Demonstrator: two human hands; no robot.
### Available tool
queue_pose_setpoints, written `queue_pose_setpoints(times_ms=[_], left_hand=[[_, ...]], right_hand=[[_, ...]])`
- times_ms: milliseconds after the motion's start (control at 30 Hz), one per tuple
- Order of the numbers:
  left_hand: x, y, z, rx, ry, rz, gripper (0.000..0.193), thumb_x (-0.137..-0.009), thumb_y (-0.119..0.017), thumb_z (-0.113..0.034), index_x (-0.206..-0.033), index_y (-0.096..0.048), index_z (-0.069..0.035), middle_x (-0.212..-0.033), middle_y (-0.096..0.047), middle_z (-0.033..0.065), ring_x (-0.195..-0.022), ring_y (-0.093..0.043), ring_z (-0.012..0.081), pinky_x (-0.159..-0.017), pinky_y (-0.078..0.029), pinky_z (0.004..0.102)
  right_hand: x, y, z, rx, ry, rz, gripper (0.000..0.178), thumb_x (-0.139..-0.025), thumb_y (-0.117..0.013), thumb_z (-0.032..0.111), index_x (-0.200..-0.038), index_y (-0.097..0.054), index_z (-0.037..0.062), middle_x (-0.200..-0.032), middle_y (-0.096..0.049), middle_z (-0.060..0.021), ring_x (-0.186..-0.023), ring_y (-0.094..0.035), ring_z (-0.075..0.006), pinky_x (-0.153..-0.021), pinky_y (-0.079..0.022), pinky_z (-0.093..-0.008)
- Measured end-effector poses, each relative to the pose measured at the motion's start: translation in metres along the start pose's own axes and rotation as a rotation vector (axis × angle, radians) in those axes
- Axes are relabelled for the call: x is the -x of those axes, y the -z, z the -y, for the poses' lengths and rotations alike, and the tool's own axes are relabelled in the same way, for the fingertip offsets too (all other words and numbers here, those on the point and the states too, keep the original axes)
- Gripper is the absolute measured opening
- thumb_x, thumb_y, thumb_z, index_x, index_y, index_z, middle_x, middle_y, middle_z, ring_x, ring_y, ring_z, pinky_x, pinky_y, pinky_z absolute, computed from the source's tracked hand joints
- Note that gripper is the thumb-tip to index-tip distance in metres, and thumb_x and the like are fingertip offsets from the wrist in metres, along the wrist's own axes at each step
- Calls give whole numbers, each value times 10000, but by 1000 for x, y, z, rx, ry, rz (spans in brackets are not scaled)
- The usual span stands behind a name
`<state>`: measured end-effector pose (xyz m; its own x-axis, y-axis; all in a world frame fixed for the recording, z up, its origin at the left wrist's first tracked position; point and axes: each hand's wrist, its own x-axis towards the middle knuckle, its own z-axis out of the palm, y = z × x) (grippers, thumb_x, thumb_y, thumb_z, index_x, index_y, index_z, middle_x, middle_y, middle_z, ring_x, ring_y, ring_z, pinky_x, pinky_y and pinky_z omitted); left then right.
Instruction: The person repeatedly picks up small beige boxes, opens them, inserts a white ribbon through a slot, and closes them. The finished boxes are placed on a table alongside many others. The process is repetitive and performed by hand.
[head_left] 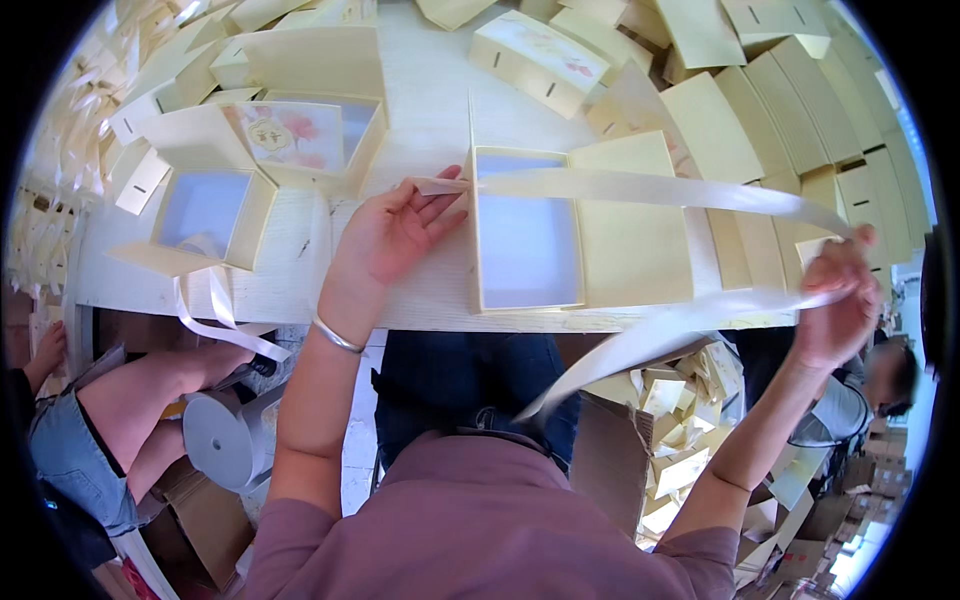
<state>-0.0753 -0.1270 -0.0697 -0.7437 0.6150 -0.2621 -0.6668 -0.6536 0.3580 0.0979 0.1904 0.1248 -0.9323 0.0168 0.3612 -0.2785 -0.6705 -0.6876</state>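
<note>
A cream gift box (527, 250) lies open in front of me, its lid folded out to the right and its inside pale blue-white. A long white satin ribbon (640, 188) runs from the box's left wall across the lid to the right. Just outside that wall, my left hand (395, 232) pinches the ribbon's short end between thumb and fingertips, its other fingers loosely spread. Out at the right, my right hand (840, 300) is closed on the ribbon, whose free tail hangs back toward my lap.
Two open cream boxes, one (205, 205) with a dangling ribbon, stand at left. Many boxes (710, 120) are piled far right. Below the white table (425, 90) are a large ribbon roll (220, 440) and a carton of small boxes (690, 430). Other people sit on both sides.
</note>
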Motion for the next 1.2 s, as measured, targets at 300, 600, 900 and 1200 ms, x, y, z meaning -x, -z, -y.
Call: queue_pose_setpoints(times_ms=[300, 600, 900, 1200], left_hand=[[-36, 59, 14, 87, -172, 335, 104, -896, -389, -132, -898, -450, -47, -826, -526, 100, -729, -503, 248, -781, -440, 432], [17, -39, -10, -1159, -968, -285, 159, -913, -416, -197, -923, -456, -44, -783, -484, 18, -677, -445, 87, -596, -412, 253], [50, -97, -35, -979, -1077, -189, 154, -883, -486, -177, -975, -487, -53, -757, -410, -33, -649, -355, 34, -597, -352, 196], [73, -131, 23, -1364, -831, 161, 165, -772, -625, -142, -838, -574, 0, -618, -452, -17, -561, -371, 63, -495, -312, 210]], right_hand=[[3, -1, 52, 1703, 187, -501, 432, -824, -531, 351, -1121, -519, 38, -986, -555, -103, -830, -570, -168, -794, -429, -270], [-84, -29, 70, 1393, 339, -373, 439, -913, -371, 336, -1156, -485, -11, -738, -517, -12, -663, -445, -56, -559, -345, -185], [-112, -66, 65, 1116, 202, -306, 612, -882, -336, 483, -1218, -386, -27, -601, -295, 38, -479, -214, -40, -408, -184, -199], [-62, -91, -119, 1333, -202, 292, 970, -688, 22, 776, -1343, -250, 115, -690, -372, -19, -570, -276, -88, -524, -244, -231]])
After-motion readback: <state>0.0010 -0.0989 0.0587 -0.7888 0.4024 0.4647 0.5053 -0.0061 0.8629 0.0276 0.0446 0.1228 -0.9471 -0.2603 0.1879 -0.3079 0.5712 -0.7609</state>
